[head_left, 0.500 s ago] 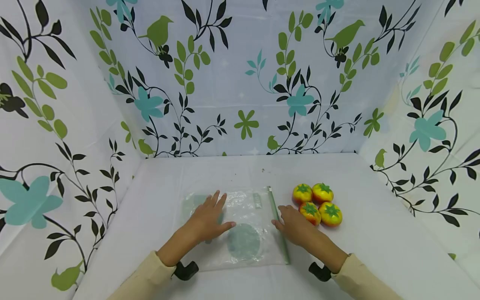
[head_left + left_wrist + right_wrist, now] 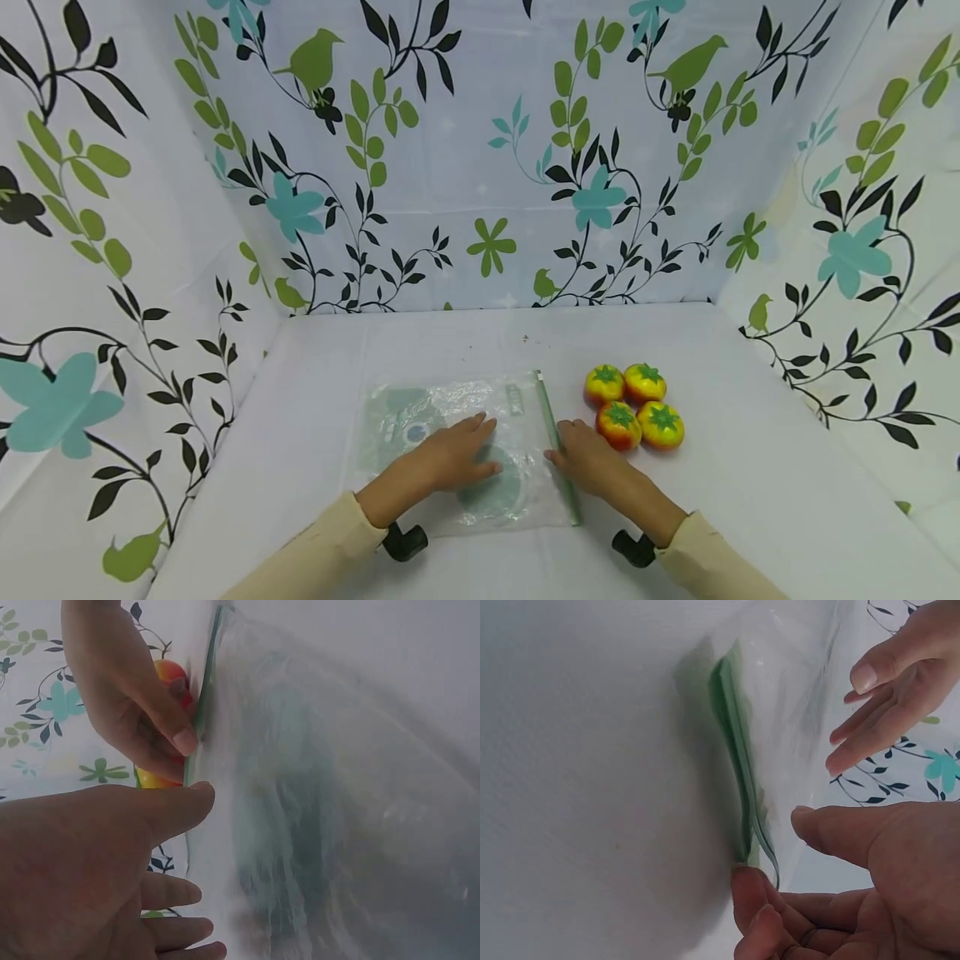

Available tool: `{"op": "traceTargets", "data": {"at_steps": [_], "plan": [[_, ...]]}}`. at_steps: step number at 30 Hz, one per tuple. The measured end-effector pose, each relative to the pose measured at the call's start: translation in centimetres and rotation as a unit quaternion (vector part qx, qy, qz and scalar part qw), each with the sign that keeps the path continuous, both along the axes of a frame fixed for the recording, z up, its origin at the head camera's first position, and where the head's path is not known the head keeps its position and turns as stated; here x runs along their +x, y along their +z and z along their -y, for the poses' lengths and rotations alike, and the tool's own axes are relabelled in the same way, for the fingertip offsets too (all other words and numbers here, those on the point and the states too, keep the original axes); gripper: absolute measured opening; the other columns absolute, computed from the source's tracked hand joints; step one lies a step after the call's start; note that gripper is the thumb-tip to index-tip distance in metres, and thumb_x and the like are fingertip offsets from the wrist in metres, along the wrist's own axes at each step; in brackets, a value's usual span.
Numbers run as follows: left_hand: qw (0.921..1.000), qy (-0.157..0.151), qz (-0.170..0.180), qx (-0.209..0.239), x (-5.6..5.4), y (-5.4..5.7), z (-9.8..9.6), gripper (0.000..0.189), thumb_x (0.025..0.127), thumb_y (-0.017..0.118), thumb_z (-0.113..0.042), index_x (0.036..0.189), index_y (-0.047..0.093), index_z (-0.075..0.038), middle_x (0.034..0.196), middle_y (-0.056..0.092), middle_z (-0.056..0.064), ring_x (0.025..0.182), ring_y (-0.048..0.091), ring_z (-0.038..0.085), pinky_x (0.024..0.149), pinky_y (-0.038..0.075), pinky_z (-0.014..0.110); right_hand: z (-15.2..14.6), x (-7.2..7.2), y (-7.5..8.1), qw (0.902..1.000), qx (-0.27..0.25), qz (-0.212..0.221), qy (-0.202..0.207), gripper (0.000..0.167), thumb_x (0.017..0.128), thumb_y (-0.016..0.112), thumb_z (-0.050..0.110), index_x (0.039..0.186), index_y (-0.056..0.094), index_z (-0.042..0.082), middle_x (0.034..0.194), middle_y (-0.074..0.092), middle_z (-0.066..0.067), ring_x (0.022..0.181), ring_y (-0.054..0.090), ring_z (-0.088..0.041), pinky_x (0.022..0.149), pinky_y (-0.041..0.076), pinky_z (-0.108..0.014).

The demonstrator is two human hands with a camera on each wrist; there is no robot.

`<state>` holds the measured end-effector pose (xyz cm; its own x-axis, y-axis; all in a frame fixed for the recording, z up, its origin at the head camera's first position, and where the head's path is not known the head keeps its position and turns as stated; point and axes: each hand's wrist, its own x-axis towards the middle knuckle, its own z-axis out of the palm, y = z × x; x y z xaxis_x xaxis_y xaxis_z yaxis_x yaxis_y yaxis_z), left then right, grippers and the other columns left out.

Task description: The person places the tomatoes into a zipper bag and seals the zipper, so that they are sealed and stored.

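A clear plastic zip bag (image 2: 525, 492) with a green zip edge lies flat on the white table, greenish printed patches on it. Above its middle is my left hand (image 2: 453, 454), fingers extended and thumb apart; contact with the plastic cannot be told. My right hand (image 2: 588, 458) is at the zip edge, thumb on the bag side and curled fingers on the outer side, holding the edge. In the right wrist view the green zip strip (image 2: 739, 750) is lifted from the table and its lips part near the fingertips. Several red-yellow toy fruits (image 2: 662, 427) sit just beyond the right hand.
The white table (image 2: 315, 400) is bounded by a patterned cloth wall (image 2: 450, 142) at the back and similar cloths at both sides. Black wrist cameras (image 2: 405, 542) sit under both wrists.
My left hand has slid right and toward me over the bag, uncovering a round printed mark on its left part. The right hand stays almost unmoved at the zip edge.
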<state>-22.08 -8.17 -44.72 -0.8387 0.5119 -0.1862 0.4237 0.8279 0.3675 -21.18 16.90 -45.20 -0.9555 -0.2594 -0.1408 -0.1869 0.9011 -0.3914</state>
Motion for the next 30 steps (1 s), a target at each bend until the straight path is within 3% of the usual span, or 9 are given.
{"op": "traceTargets", "data": {"at_steps": [5, 9, 14, 20, 25, 30], "plan": [[0.9994, -0.018, -0.015, -0.026, -0.1, -0.5, -0.8, 0.071, 0.103, 0.065, -0.043, 0.159, 0.043, -0.005, 0.167, 0.038, 0.018, 0.153, 0.041, 0.034, 0.120, 0.038, 0.053, -0.2, -0.1, -0.4, 0.9996, -0.030, 0.001, 0.000, 0.038, 0.099, 0.074, 0.023, 0.124, 0.062, -0.004, 0.093, 0.057, -0.008, 0.082, 0.053, -0.022, 0.081, 0.056, -0.040], [0.9986, -0.018, -0.034, -0.038, -0.4, -0.7, -1.2, 0.065, 0.103, 0.065, -0.043, 0.154, 0.051, -0.006, 0.163, 0.045, 0.018, 0.150, 0.045, 0.035, 0.118, 0.040, 0.053, -0.4, -0.3, -0.8, 0.9971, -0.072, 0.021, -0.016, 0.041, 0.104, 0.065, 0.018, 0.139, 0.059, -0.004, 0.109, 0.069, -0.011, 0.086, 0.058, -0.020, 0.089, 0.059, -0.043], [0.9966, -0.016, -0.066, -0.047, -0.7, -0.6, -1.7, 0.054, 0.103, 0.065, -0.042, 0.142, 0.059, -0.005, 0.151, 0.057, 0.015, 0.139, 0.055, 0.034, 0.111, 0.047, 0.053, -0.8, -0.2, -1.1, 0.9933, -0.111, 0.027, -0.021, 0.031, 0.106, 0.055, 0.008, 0.134, 0.063, -0.001, 0.125, 0.072, -0.014, 0.093, 0.062, -0.022, 0.096, 0.058, -0.048], [0.9940, 0.004, -0.095, -0.053, -1.0, -0.6, -2.5, 0.051, 0.102, 0.066, -0.046, 0.130, 0.065, -0.004, 0.134, 0.062, 0.014, 0.121, 0.061, 0.032, 0.096, 0.052, 0.051, -1.1, -0.1, -1.1, 0.9924, -0.119, 0.030, -0.011, 0.030, 0.104, 0.058, 0.004, 0.134, 0.064, 0.001, 0.112, 0.072, -0.011, 0.090, 0.062, -0.022, 0.096, 0.058, -0.047], [0.9947, 0.028, -0.071, -0.069, -1.9, -0.1, -4.0, 0.062, 0.098, 0.065, -0.060, 0.123, 0.069, -0.004, 0.117, 0.064, 0.013, 0.105, 0.063, 0.030, 0.088, 0.055, 0.050, -1.1, -0.2, -1.3, 0.9916, -0.120, 0.047, -0.013, 0.035, 0.102, 0.063, 0.005, 0.137, 0.064, 0.005, 0.110, 0.072, -0.010, 0.090, 0.063, -0.021, 0.092, 0.060, -0.046], [0.9957, 0.043, -0.030, -0.076, -3.4, 0.6, -5.4, 0.074, 0.096, 0.059, -0.070, 0.129, 0.069, -0.004, 0.129, 0.064, 0.018, 0.114, 0.065, 0.036, 0.092, 0.055, 0.052, -1.1, -0.4, -1.4, 0.9893, -0.134, 0.058, 0.003, 0.037, 0.102, 0.064, 0.008, 0.139, 0.062, 0.007, 0.106, 0.070, -0.007, 0.087, 0.061, -0.019, 0.087, 0.060, -0.042]]}}
